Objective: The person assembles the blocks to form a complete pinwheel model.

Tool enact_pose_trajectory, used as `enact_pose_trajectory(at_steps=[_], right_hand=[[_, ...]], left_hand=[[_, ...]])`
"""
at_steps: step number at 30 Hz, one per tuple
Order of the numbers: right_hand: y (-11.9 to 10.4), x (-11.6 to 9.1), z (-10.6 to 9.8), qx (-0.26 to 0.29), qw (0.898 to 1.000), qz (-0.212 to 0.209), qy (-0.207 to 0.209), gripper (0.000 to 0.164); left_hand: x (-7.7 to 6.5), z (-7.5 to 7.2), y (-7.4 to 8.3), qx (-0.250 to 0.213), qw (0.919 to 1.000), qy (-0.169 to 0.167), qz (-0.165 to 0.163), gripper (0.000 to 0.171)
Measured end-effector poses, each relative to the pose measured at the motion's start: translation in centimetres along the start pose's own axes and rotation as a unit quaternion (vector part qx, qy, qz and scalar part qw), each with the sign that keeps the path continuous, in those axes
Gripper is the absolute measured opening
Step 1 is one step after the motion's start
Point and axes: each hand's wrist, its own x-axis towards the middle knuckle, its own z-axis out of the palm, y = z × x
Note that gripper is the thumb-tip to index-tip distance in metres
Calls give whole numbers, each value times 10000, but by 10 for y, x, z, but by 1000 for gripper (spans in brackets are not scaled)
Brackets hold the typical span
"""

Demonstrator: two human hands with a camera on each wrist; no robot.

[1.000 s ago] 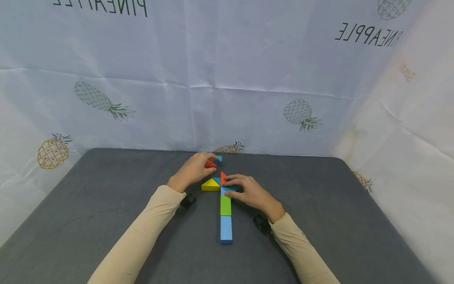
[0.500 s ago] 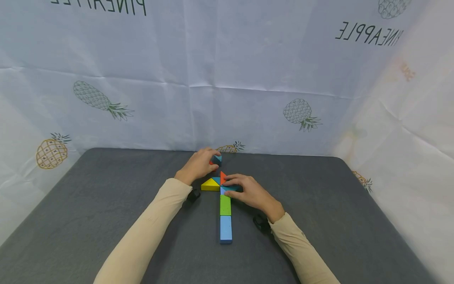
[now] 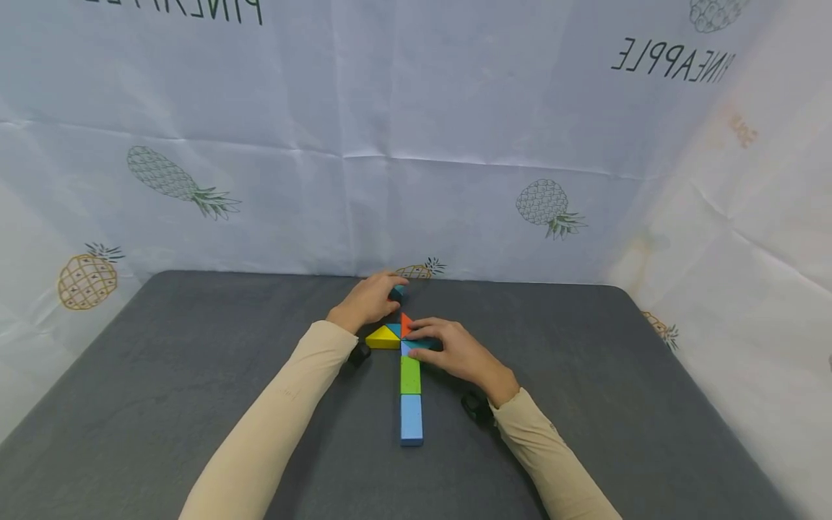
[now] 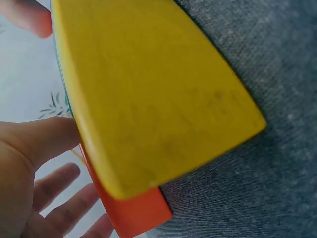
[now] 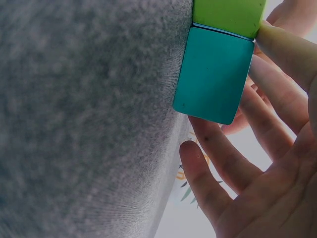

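Observation:
At the far end of the block row, my left hand (image 3: pixel 368 300) has its thumb and fingers around an orange block (image 4: pixel 143 213), hidden by the hand in the head view. A small teal block (image 3: pixel 399 290) shows between the same thumb and fingertips. My right hand (image 3: pixel 464 352) holds the teal triangular block (image 5: pixel 215 74), thumb on the near side and fingers on the far side. Its fingertips overlap an orange triangular block (image 3: pixel 406 325). Left of that sits a yellow triangular block (image 3: pixel 383 339), close up in the left wrist view.
Towards me the row continues with a light green block (image 3: pixel 410 375) and a longer light blue block (image 3: pixel 411 419). All lie on a dark grey table (image 3: pixel 214 375). A white cloth (image 3: pixel 455 217) printed with pineapples hangs behind its far edge.
My left hand has moved right and slightly away, up to the small teal block. The orange block, visible earlier at its fingers, is now covered in the head view. My right hand stays put.

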Motion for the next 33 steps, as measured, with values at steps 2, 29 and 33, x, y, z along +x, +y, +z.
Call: enact_pose_trajectory(at_steps=[2,29,33], right_hand=[[1,0,0,18,10000,-13,-17,35],[0,0,-1,108,9999,-39,-7,35],[0,0,-1,120,9999,-4,-23,35]], left_hand=[[1,-1,0,16,10000,-49,-22,52],[6,0,-4,-312,9990,-319,-1,33],[5,1,-7,-445,9986,-295,45,31]])
